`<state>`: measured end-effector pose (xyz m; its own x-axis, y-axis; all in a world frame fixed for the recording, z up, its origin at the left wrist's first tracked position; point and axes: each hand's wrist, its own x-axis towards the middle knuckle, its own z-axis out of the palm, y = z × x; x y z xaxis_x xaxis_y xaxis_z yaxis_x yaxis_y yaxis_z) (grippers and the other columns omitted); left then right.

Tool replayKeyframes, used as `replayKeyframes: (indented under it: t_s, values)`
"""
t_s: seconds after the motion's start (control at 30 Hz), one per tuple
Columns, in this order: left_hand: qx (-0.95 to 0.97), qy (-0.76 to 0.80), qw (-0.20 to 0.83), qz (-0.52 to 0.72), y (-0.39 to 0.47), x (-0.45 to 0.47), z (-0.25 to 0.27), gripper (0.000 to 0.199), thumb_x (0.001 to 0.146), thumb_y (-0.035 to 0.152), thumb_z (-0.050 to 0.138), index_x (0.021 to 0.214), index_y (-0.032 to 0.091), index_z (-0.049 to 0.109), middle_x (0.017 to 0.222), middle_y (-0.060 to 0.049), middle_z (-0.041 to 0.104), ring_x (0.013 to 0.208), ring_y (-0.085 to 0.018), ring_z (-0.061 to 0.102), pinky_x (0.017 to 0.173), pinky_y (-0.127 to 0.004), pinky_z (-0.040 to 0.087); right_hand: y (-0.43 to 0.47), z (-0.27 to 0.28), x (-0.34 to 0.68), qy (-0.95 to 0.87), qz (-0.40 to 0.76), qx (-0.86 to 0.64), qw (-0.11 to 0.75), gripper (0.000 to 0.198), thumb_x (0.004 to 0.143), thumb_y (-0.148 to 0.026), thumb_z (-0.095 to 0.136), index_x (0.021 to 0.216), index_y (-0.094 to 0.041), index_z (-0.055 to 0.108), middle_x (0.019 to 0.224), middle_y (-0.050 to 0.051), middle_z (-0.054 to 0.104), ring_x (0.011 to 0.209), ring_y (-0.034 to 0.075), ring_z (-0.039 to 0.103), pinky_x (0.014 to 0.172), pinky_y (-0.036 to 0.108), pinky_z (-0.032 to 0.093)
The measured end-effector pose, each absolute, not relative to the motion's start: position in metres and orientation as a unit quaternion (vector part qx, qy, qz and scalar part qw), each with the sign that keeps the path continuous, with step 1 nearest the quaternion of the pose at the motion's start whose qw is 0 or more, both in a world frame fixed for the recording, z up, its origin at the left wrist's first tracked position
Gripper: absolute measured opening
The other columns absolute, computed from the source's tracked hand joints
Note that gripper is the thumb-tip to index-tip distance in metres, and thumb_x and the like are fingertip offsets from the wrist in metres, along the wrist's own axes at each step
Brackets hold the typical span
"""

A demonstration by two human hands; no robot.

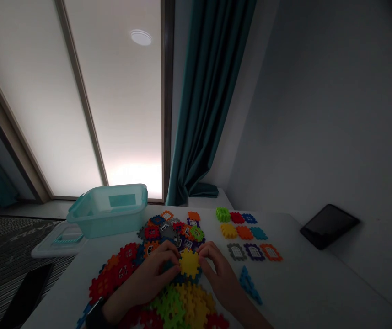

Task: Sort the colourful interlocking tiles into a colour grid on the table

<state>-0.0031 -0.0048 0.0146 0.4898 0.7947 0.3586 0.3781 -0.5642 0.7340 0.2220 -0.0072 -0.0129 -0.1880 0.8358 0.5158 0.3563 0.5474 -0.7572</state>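
A yellow square building tile [189, 263] with toothed edges is held up between both hands, its flat face towards me. My left hand [161, 265] pinches its left edge between thumb and fingers. On the opposite edge, my right hand [214, 267] grips it the same way. Below the hands lie heaped green tiles [170, 307] and yellow tiles [196, 304]. Red tiles [104, 282] spread out to the left, partly behind my left forearm. A mixed pile of window-cut tiles [168, 228] sits just beyond my fingers.
Small groups of tiles stand in rows at right, among them a green stack [222, 214] and a grey window tile [237, 252]. Nearer lies a blue piece [249, 285]. A teal bin [110, 224], its lid [58, 240] and a dark tablet-like object [329, 226] flank the white table [298, 278].
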Motion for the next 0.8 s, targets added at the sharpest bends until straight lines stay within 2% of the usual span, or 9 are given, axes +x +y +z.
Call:
replayKeyframes:
  t_s: [0.13, 0.23, 0.4, 0.57, 0.67, 0.8]
  values:
    - [0.806, 0.384, 0.281, 0.352, -0.004, -0.002, 0.015, 0.014, 0.097, 0.020, 0.054, 0.083, 0.021, 0.058, 0.102, -0.005, 0.062, 0.094, -0.020, 0.063, 0.085, -0.031, 0.053, -0.009, -0.012, 0.226, -0.785, 0.130, -0.376, 0.475, 0.017, 0.105, -0.026, 0.046, 0.090, -0.024, 0.053, 0.096, 0.005, 0.061, 0.091, 0.021, 0.061, 0.080, 0.033, 0.053]
    - [0.808, 0.383, 0.297, 0.335, -0.004, -0.003, 0.016, 0.003, 0.093, 0.023, 0.061, 0.091, 0.021, 0.060, 0.104, -0.005, 0.061, 0.096, -0.020, 0.062, 0.085, -0.030, 0.051, -0.010, -0.011, 0.230, -0.822, 0.027, -0.342, 0.455, 0.015, 0.104, -0.017, 0.045, 0.098, -0.024, 0.057, 0.099, 0.006, 0.062, 0.094, 0.021, 0.061, 0.086, 0.037, 0.053]
    - [0.811, 0.383, 0.298, 0.327, -0.007, -0.006, 0.014, 0.014, 0.090, 0.028, 0.067, 0.096, 0.022, 0.057, 0.105, -0.004, 0.060, 0.096, -0.021, 0.061, 0.086, -0.030, 0.051, -0.011, -0.009, 0.234, -0.856, -0.092, -0.284, 0.423, 0.025, 0.101, -0.006, 0.044, 0.102, -0.024, 0.060, 0.094, 0.004, 0.063, 0.088, 0.018, 0.062, 0.101, 0.045, 0.051]
    - [0.820, 0.384, 0.257, 0.339, -0.002, -0.009, 0.004, 0.027, 0.086, 0.029, 0.075, 0.104, 0.022, 0.055, 0.110, -0.005, 0.060, 0.099, -0.022, 0.062, 0.086, -0.031, 0.053, -0.013, -0.009, 0.232, -0.853, -0.058, -0.312, 0.413, 0.017, 0.103, -0.013, 0.047, 0.102, -0.024, 0.060, 0.105, 0.009, 0.067, 0.099, 0.022, 0.066, 0.086, 0.038, 0.059]
    - [0.830, 0.383, 0.193, 0.357, 0.004, -0.011, -0.003, 0.040, 0.082, 0.034, 0.082, 0.112, 0.023, 0.058, 0.116, -0.008, 0.060, 0.103, -0.025, 0.063, 0.087, -0.034, 0.054, -0.014, -0.010, 0.231, -0.849, -0.022, -0.331, 0.412, 0.014, 0.104, -0.018, 0.046, 0.101, -0.023, 0.058, 0.116, 0.012, 0.066, 0.108, 0.023, 0.066, 0.087, 0.038, 0.061]
    - [0.844, 0.371, 0.123, 0.366, 0.009, -0.014, -0.008, 0.046, 0.081, 0.039, 0.084, 0.118, 0.024, 0.061, 0.118, -0.010, 0.062, 0.105, -0.028, 0.064, 0.088, -0.037, 0.056, -0.014, -0.012, 0.230, -0.852, -0.013, -0.329, 0.408, 0.012, 0.102, -0.015, 0.049, 0.102, -0.024, 0.057, 0.114, 0.011, 0.067, 0.108, 0.024, 0.066, 0.089, 0.039, 0.061]
